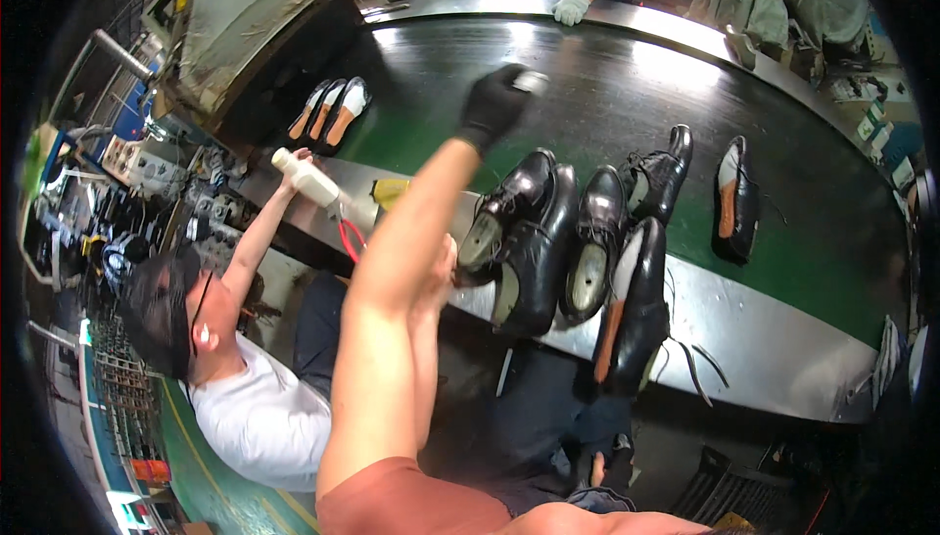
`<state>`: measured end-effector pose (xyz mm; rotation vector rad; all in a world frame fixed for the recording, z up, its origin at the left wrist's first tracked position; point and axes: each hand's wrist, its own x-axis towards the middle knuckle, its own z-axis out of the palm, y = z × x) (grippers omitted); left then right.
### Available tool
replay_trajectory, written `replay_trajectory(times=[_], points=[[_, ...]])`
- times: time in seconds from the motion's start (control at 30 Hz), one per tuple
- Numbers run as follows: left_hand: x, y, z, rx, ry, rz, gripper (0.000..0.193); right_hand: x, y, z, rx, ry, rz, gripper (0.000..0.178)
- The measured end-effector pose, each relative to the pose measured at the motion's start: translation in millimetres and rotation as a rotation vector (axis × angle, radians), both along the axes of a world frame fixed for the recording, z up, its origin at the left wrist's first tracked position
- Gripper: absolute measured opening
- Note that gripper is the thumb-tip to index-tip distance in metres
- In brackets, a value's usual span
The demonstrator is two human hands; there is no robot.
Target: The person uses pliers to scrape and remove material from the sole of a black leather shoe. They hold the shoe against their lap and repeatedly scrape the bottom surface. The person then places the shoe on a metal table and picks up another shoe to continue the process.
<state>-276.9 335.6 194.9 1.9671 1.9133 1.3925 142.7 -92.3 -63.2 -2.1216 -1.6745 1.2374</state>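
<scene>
Gloved in black, the left hand reaches far out over the conveyor belt with its fingers closed on a small pale object that is too blurred to identify. Behind that forearm, the bare right hand rests against the heel of the nearest black dress shoe; whether it clenches the shoe or merely touches it, I cannot tell.

That wide dark-green belt curves across the upper half of the view, edged by a metal rim on the near side. A co-worker in a white shirt sits at lower left, raising a white bottle at the rim. Another person's pale-gloved hand rests on the belt's far edge.

Four black dress shoes lie bunched at the near rim, the rightmost shoe hanging over it with laces trailing. One more shoe lies apart on the belt to the right. Three orange-and-white insoles lie side by side at the belt's left end.
</scene>
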Motion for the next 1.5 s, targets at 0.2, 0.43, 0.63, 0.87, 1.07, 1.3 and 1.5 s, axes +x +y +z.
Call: replay_trajectory(times=[0.2,0.43,0.63,0.87,1.07,1.3,1.5], points=[[-318.0,78.5,-64.4,-0.496,0.489,0.653,0.054,-30.7,53.6,-27.7,0.017,-0.192,-0.124,0.059],[-490.4,54.7,-114.8,-0.626,0.723,1.132,0.063,-72.7,160.6,-27.1,-0.167,-0.291,-0.090,0.053],[-526.1,88.3,-76.4,-0.688,0.432,1.070,0.084,-103.9,233.5,-29.9,-0.238,-0.307,-0.025,0.049],[-617.0,73.5,-108.5,-0.593,0.411,1.111,0.079,-130.2,287.3,-23.3,-0.316,-0.288,0.105,0.044],[-481.3,117.8,-146.1,-0.963,-0.378,0.071,0.086,-123.6,299.5,-11.0,-0.362,-0.327,0.127,0.040],[-402.6,104.6,-136.2,-0.739,-0.110,0.107,0.093,-76.6,265.7,8.1,-0.478,-0.306,0.234,0.037],[-402.9,113.9,-159.3,-0.658,-0.464,0.116,0.068,41.3,163.4,17.1,-0.519,-0.250,0.647,0.034]])
